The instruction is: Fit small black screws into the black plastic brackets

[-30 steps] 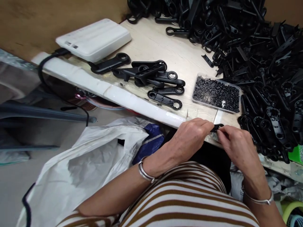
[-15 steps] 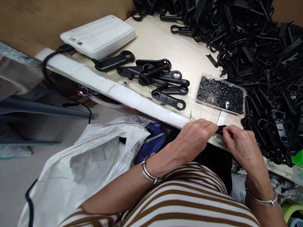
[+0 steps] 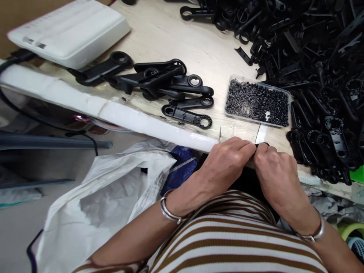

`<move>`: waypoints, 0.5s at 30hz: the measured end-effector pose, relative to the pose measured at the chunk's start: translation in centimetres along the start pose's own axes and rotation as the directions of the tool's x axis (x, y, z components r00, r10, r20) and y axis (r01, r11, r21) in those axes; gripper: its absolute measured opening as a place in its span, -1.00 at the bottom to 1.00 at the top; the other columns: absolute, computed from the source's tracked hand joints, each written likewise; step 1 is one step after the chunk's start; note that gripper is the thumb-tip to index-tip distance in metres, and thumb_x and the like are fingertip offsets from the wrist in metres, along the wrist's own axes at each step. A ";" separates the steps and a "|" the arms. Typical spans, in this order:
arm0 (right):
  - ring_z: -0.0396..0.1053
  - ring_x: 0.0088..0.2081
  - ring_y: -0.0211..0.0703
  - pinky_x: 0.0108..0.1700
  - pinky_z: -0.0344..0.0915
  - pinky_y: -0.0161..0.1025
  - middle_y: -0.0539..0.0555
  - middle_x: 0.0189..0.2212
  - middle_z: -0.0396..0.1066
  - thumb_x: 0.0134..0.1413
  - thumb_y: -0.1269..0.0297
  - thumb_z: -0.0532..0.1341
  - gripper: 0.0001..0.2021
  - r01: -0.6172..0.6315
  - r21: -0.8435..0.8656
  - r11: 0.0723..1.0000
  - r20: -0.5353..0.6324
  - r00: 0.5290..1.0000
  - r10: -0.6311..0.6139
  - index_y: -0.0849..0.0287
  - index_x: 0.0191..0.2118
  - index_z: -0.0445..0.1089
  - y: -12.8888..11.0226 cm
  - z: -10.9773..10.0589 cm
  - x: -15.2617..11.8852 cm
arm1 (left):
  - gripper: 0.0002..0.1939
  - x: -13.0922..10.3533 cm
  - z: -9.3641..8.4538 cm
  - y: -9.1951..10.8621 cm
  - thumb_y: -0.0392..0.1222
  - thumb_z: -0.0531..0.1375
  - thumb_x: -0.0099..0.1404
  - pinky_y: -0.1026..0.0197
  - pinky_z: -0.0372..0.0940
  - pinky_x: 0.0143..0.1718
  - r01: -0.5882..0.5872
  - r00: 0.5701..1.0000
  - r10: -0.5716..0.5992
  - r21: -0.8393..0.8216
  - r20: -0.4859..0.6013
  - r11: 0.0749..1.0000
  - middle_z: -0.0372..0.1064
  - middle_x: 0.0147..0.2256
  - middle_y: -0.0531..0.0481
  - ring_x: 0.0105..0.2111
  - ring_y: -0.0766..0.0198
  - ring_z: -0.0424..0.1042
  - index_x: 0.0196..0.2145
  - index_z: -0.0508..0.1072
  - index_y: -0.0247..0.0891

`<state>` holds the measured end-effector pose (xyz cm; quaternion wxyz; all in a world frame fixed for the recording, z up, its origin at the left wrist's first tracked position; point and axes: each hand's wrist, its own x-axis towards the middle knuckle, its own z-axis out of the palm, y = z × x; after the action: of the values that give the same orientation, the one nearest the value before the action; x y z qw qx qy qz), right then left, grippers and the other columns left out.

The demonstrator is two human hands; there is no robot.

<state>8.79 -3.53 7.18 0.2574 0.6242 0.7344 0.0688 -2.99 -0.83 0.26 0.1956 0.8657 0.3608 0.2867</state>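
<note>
At the table's front edge, my left hand (image 3: 227, 159) and my right hand (image 3: 274, 170) are side by side, fingers closed on a black plastic part (image 3: 262, 145). Only a small dark end of it shows between the fingertips; the rest is hidden. Just beyond my hands sits a clear plastic box (image 3: 246, 118) full of tiny black and silvery pieces. To its left lies a flat black plastic arm (image 3: 187, 116) with a ring end, its ribbed inside facing up. Behind that arm several similar black arms (image 3: 159, 81) are heaped together.
Loose black plastic parts (image 3: 298, 49) pile high at the back right, with ring-ended arms (image 3: 337, 136) along the right side. A white box-shaped device (image 3: 74, 32) with a black cable stands at the left. White padding (image 3: 127, 117) lines the table edge above an open white sack (image 3: 113, 197).
My right hand has moved in toward the left, and its fingers now wrap over the black part, covering more of it. The camera view has shifted.
</note>
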 end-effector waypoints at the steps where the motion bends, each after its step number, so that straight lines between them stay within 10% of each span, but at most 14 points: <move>1: 0.47 -0.52 -0.07 -0.56 0.12 -0.31 0.20 -0.51 0.43 0.10 0.69 -0.01 -0.74 0.014 0.014 1.000 0.008 1.000 -0.014 0.28 -0.35 0.34 0.1 0.0 0.1 | -0.70 0.0 0.0 0.0 -0.46 -0.02 0.38 0.24 0.41 -0.21 0.003 1.000 -0.003 0.002 0.003 1.000 0.49 -0.34 -0.05 -0.29 0.26 0.46 -0.31 0.48 -0.32; 9: 0.34 -0.58 -0.20 -0.50 0.04 -0.30 0.06 -0.63 0.38 0.18 0.48 0.08 -0.80 0.141 0.390 0.910 -0.084 0.990 -0.118 0.22 -0.45 0.35 4.5 2.6 1.3 | -0.81 0.4 -0.8 0.4 -0.41 0.05 0.39 0.21 0.37 -0.17 0.017 0.985 -0.018 0.008 0.173 1.000 0.47 -0.24 -0.05 -0.21 0.23 0.43 -0.20 0.46 -0.32; 15: 0.38 -0.56 -0.32 -0.43 0.24 -0.37 -0.04 -0.61 0.43 0.22 0.22 0.14 -0.75 -0.010 0.908 0.419 0.033 0.998 -0.047 0.19 -0.44 0.43 6.8 5.6 1.0 | -0.84 0.7 -1.4 0.6 -0.41 0.08 0.38 0.21 0.33 -0.23 0.036 0.964 -0.042 0.025 0.263 0.999 0.42 -0.25 -0.03 -0.25 0.23 0.39 -0.30 0.45 -0.33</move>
<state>17.30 -2.34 5.00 -0.0996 0.6581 0.6553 -0.3571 -3.12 -0.51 1.89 0.2389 0.8907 0.3514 0.1617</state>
